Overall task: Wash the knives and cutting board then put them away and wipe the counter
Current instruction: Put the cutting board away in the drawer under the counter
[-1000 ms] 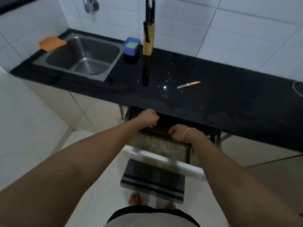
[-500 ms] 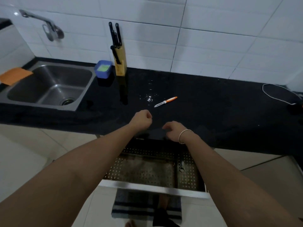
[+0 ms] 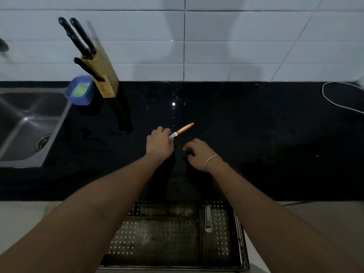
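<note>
A second ago both our hands were down in the open perforated metal drawer (image 3: 157,239); now they are up over the glossy black tabletop (image 3: 256,134). Our left hand (image 3: 159,143) has reached the small orange-handled knife (image 3: 182,131), fingers curled at its blade end, where before it was well short of it. Our right hand (image 3: 198,154) hovers just beside, fingers loosely bent and apart from the knife.

Dim light, glare spot on black counter (image 3: 256,123), motion-blurred left edge, wide-angle bowing
</note>
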`<state>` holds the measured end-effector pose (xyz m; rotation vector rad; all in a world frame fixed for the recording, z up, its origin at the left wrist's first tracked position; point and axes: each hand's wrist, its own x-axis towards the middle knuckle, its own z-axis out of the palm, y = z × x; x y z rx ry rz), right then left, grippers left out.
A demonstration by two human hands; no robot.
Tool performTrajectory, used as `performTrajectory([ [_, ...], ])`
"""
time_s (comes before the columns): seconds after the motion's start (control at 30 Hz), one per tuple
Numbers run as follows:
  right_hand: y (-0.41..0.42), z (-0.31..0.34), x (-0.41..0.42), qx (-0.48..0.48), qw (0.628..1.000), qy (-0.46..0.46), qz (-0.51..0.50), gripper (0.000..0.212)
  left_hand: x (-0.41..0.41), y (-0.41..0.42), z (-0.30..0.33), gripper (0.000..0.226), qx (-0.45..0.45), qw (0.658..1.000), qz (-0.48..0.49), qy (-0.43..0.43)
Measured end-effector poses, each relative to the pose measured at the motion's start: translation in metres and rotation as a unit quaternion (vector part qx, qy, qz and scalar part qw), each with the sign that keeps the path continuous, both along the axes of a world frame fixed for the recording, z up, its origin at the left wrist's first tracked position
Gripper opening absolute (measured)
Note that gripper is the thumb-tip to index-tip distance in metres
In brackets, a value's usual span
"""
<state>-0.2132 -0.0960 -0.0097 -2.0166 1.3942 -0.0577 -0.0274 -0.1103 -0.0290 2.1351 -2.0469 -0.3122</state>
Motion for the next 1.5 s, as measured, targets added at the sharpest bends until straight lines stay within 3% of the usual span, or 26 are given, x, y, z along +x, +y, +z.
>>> performTrajectory([
  [0.37, 0.005, 0.004, 0.002, -0.045, 0.998, -0.036, -0.026, 0.032, 0.007, 0.001, 0.013, 0.026, 0.028, 0.98, -0.081, -0.181],
  [0.53, 0.034, 0.017, 0.013, -0.148, 0.988, -0.011, -0.034, 0.054, 0.028, 0.051, 0.028, 0.027, -0.047, 0.972, -0.133, -0.187],
  [0.67, 0.062, 0.033, 0.037, -0.176, 0.979, 0.078, 0.07, 0.069, 0.052, 0.11, 0.035, 0.026, -0.129, 0.947, -0.235, -0.176],
  [0.77, 0.09, 0.036, 0.06, -0.158, 0.968, 0.135, 0.138, 0.057, 0.074, 0.149, 0.038, 0.029, -0.155, 0.944, -0.24, -0.166],
  [0.93, 0.143, 0.04, 0.094, -0.102, 0.971, 0.122, 0.178, 0.039, 0.11, 0.21, 0.037, 0.026, -0.151, 0.947, -0.23, -0.167],
  [1.03, 0.172, 0.038, 0.11, -0.063, 0.97, 0.159, 0.174, 0.029, 0.121, 0.251, 0.025, 0.025, -0.112, 0.969, -0.189, -0.113],
  [1.13, 0.203, 0.02, 0.12, -0.014, 0.973, 0.184, 0.136, 0.03, 0.132, 0.288, 0.006, 0.038, -0.03, 0.997, -0.056, 0.032],
  [1.27, 0.235, -0.017, 0.118, 0.041, 0.98, 0.178, 0.08, 0.022, 0.156, 0.33, -0.036, 0.046, 0.157, 0.977, -0.043, 0.137],
  [1.37, 0.244, -0.049, 0.115, 0.07, 0.973, 0.199, 0.089, 0.023, 0.168, 0.359, -0.066, 0.066, 0.208, 0.967, -0.066, 0.135],
  [1.5, 0.241, -0.102, 0.136, 0.088, 0.946, 0.264, 0.164, 0.02, 0.169, 0.375, -0.081, 0.08, 0.161, 0.982, -0.079, 0.057],
])
